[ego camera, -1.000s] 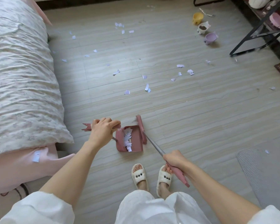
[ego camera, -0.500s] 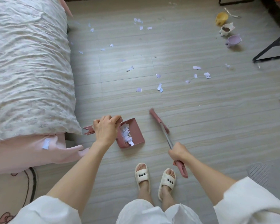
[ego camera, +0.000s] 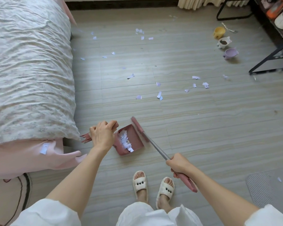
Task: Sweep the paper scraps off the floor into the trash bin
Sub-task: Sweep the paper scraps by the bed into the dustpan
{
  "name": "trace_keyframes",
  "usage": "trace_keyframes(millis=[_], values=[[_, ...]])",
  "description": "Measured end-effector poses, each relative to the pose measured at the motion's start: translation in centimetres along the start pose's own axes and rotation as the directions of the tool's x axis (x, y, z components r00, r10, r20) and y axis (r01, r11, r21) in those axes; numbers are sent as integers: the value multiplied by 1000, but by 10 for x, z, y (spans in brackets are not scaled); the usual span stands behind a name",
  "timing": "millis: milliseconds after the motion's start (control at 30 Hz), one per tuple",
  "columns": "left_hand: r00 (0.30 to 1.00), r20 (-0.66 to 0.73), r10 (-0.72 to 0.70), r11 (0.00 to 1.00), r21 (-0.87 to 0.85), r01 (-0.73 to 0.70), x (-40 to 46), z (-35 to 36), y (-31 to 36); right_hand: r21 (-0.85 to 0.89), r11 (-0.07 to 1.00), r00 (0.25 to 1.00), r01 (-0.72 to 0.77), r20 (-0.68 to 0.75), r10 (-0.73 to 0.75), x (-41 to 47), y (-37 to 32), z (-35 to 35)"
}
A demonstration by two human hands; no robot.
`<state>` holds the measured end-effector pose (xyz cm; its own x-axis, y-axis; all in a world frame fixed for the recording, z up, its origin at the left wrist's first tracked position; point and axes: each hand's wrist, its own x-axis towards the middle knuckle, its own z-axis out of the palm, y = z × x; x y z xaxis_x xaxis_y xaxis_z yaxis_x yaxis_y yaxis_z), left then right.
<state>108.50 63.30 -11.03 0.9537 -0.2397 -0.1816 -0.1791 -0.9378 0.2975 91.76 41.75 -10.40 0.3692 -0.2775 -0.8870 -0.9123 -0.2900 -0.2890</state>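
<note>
A pink dustpan [ego camera: 134, 141] sits on the floor in front of my feet, with a heap of white paper scraps [ego camera: 126, 141] inside it. My left hand [ego camera: 102, 136] grips the dustpan's handle. My right hand [ego camera: 178, 165] grips the handle of a pink broom, whose head [ego camera: 138, 130] rests against the pan's right edge. Several loose paper scraps [ego camera: 159, 95] lie scattered over the floor farther ahead. One scrap [ego camera: 44, 148] clings to the pink bedsheet. No trash bin is in view.
A bed with a flowered quilt [ego camera: 29, 70] fills the left side. Three small bowls [ego camera: 223, 43] stand on the floor at the far right beside a black metal rack [ego camera: 271, 57]. A grey mat [ego camera: 266, 188] lies at the lower right. My slippered feet [ego camera: 153, 188] are below the pan.
The broom head has come back from the floor on the right to lie against the dustpan's right edge. The view has tilted up, showing more of the far floor.
</note>
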Motion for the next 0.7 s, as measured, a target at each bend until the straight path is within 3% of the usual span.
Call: trace_keyframes(millis=[200,467,700], values=[[994,-11,-105,993,-46,104,-19,-6,-29,-129,992,998,3,-69,-13,13,-23,4],[974,-4,-227,972,-55,226,-39,-10,-56,-252,967,996,42,83,-22,11,-46,39],[904,-69,-422,907,-43,419,-60,-21,-82,-347,932,994,104,54,-91,12,-72,52]])
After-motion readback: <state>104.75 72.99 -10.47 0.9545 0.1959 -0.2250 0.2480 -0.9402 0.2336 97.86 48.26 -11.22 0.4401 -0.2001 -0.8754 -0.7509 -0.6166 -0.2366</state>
